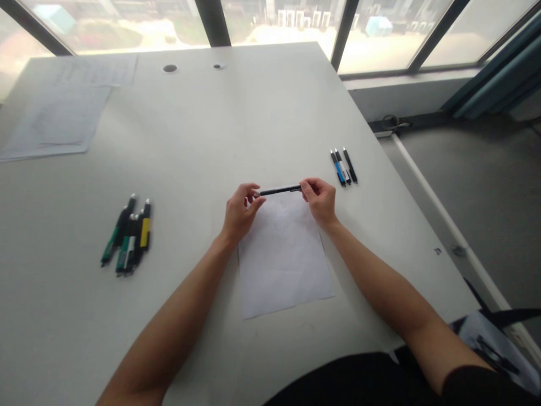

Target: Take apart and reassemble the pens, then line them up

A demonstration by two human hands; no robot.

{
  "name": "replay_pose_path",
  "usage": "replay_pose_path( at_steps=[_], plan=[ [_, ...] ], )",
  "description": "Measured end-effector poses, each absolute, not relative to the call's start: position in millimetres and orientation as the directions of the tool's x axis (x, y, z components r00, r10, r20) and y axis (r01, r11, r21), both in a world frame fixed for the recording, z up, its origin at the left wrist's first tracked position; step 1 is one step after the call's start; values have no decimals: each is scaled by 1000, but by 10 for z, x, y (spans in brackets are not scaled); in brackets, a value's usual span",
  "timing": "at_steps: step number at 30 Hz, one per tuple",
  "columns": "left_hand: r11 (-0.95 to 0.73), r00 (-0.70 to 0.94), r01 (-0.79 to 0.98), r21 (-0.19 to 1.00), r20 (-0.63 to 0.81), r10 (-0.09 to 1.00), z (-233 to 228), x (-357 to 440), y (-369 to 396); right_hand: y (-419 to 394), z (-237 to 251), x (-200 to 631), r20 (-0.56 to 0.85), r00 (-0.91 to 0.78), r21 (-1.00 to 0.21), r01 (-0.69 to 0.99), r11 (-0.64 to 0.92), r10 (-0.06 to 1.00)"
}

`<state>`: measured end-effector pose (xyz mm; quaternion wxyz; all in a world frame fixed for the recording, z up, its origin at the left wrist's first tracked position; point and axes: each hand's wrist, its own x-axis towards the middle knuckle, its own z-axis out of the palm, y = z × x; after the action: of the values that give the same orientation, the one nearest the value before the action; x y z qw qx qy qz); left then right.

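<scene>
A black pen is held level above the top edge of a white sheet of paper. The fingers and thumb of my left hand close around its silvery left end. At the other end, the one with the clip, my right hand pinches the pen between thumb and fingers. Both forearms reach in from below, one on each side of the sheet. Right of my right hand lie three pens side by side: a blue-and-black pen, a white-and-black pen and a black pen.
On the left of the white table lies a blurred bunch of several pens, with green, white and yellow parts. Papers are spread at the far left. Two cable holes sit near the back edge, by the windows.
</scene>
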<state>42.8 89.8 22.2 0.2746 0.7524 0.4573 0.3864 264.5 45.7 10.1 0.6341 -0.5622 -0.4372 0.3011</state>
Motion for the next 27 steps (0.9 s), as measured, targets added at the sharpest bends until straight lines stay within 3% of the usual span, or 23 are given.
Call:
replay_pose_path(
  at_steps=[20,27],
  plan=[
    [-411,283,510,755,304,910,263,420,886,454,100,2637,209,449,-978,102,182,869],
    [-414,240,433,801,340,909,282,432,887,472,81,2644,217,481,-976,111,186,850]
  ],
)
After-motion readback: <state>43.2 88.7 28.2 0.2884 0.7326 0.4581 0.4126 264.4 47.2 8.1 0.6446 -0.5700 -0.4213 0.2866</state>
